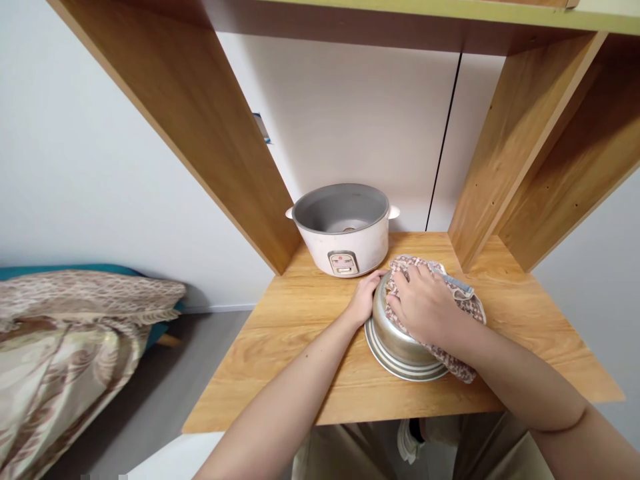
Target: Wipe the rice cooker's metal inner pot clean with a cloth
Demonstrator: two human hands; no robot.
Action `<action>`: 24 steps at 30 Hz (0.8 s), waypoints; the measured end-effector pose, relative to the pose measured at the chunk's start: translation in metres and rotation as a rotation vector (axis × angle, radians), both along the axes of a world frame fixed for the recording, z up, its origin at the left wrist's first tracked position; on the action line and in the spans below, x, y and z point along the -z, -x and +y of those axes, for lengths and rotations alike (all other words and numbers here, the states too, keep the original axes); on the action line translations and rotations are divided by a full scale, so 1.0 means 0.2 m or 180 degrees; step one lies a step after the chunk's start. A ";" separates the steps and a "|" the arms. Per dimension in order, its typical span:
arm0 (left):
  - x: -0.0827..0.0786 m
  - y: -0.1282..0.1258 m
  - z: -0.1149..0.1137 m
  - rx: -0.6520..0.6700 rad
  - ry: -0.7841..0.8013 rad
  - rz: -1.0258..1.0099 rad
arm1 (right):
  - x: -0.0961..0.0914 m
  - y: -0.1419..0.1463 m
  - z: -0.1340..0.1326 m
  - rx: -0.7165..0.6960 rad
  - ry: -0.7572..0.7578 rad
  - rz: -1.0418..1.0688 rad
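A metal inner pot (395, 337) lies upside down on the wooden shelf (310, 347). My left hand (364, 298) grips the pot's far left side, fingers curled round its wall. My right hand (425, 308) presses a patterned brown-and-white cloth (457, 297) flat against the pot's upturned bottom; the cloth drapes over the pot's right side. Just behind stands a white rice cooker body (345, 230), open and without its pot.
Wooden uprights (200, 127) (520, 147) flank the shelf, with a board overhead. A white wall (360, 113) closes the back. At lower left is a bed with a patterned blanket (65, 333) over a grey floor (160, 387).
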State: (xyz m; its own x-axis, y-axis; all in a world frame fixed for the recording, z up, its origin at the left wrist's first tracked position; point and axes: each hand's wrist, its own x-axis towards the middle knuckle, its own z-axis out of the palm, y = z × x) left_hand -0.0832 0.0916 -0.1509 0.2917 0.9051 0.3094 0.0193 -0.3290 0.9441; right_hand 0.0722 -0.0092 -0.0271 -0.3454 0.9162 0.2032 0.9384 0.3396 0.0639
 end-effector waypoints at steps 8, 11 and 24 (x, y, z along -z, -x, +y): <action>0.01 0.00 0.01 -0.0027 0.0016 -0.0024 | 0.02 -0.01 0.02 0.0026 -0.0131 0.0241; 0.01 0.00 0.01 -0.0016 -0.0008 -0.0029 | 0.04 -0.02 0.03 0.0077 -0.0128 0.0318; 0.01 0.00 0.00 -0.0028 0.0000 -0.0006 | 0.03 -0.01 0.03 0.0242 -0.0158 0.0194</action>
